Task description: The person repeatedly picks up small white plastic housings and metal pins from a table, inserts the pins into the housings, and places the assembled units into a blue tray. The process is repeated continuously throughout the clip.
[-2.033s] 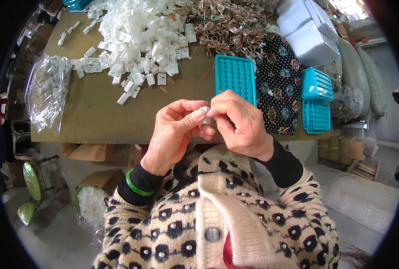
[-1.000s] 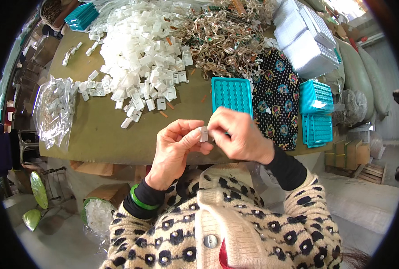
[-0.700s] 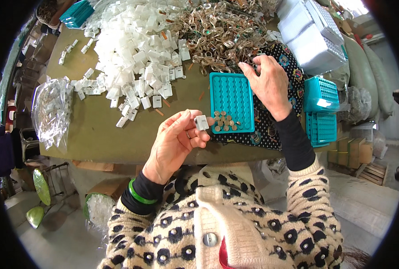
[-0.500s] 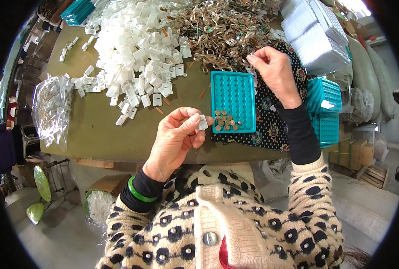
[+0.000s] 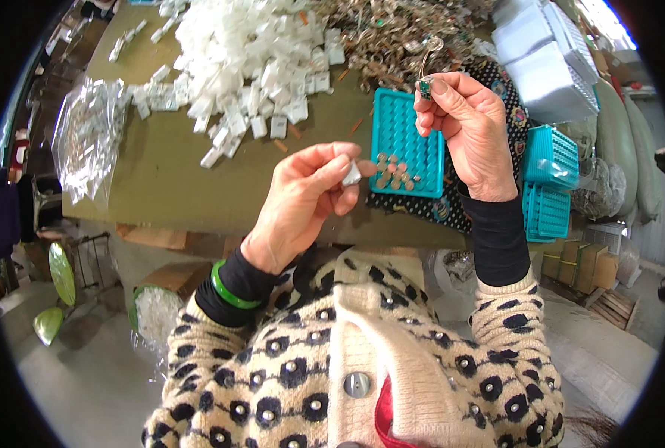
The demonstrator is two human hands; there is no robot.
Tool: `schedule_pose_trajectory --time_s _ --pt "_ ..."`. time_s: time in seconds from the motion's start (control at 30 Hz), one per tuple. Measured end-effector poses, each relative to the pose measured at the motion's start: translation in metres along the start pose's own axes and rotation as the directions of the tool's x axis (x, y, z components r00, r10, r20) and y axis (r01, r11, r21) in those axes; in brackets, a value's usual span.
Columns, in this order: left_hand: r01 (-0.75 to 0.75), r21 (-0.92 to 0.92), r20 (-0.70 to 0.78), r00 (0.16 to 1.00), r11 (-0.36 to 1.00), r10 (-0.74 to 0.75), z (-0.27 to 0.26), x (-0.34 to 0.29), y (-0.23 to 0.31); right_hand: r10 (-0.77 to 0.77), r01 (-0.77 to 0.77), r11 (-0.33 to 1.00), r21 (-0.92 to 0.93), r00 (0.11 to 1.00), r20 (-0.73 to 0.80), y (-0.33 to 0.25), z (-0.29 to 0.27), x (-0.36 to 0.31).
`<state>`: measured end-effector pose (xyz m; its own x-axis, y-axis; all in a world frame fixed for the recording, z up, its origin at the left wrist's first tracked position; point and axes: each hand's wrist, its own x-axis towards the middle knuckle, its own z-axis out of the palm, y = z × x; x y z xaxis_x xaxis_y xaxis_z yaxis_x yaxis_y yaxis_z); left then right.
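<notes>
Between thumb and fingers, my left hand (image 5: 299,198) is closed on a small white plastic case (image 5: 352,175), partly covered by the fingertips. My right hand (image 5: 470,134), raised at the right, pinches a small green circuit board (image 5: 424,89) with thin looped wire sticking up from it. Beneath and between the hands lies a teal tray (image 5: 403,123) with rows of round pockets. Several round, coin-shaped metal pieces (image 5: 394,173) sit at its near end. Behind the right hand spreads a heap of clear looped wires (image 5: 377,45) with bits of green and orange.
A big pile of white plastic cases (image 5: 250,52) covers the table's far middle. At left lies a clear plastic bag (image 5: 86,149) of parts. Stacked teal trays (image 5: 553,160) and white trays (image 5: 545,71) stand at right. A dark patterned cloth (image 5: 489,75) lies under the tray.
My right hand has come back from the wire heap and now holds up the circuit board with its wire. The left hand keeps the white case. The whole view has shifted slightly.
</notes>
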<state>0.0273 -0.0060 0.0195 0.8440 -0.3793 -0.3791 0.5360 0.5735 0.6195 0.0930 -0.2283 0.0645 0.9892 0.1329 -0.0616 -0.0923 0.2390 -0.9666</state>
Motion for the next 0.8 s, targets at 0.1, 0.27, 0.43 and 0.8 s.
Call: schedule_pose_trajectory --time_s 0.1,0.27,0.43,0.8 --pt "0.011 -0.04 0.014 1.0 0.999 -0.01 0.001 -0.007 0.004 -0.035 0.035 0.999 -0.024 0.999 0.0 0.013 0.019 -0.018" --pt "0.033 -0.101 0.076 0.997 0.994 -0.025 0.005 -0.017 0.01 -0.152 0.152 0.972 -0.177 0.988 0.015 0.032 0.046 -0.044" --pt "0.135 -0.244 0.26 0.963 0.96 -0.07 0.002 -0.021 0.01 -0.415 0.436 0.878 -0.197 0.899 0.139 0.049 0.064 -0.05" --pt "-0.178 0.057 0.011 0.984 0.982 0.177 0.002 -0.033 0.014 -0.627 0.604 0.521 -0.603 0.75 0.21 0.001 0.063 -0.064"
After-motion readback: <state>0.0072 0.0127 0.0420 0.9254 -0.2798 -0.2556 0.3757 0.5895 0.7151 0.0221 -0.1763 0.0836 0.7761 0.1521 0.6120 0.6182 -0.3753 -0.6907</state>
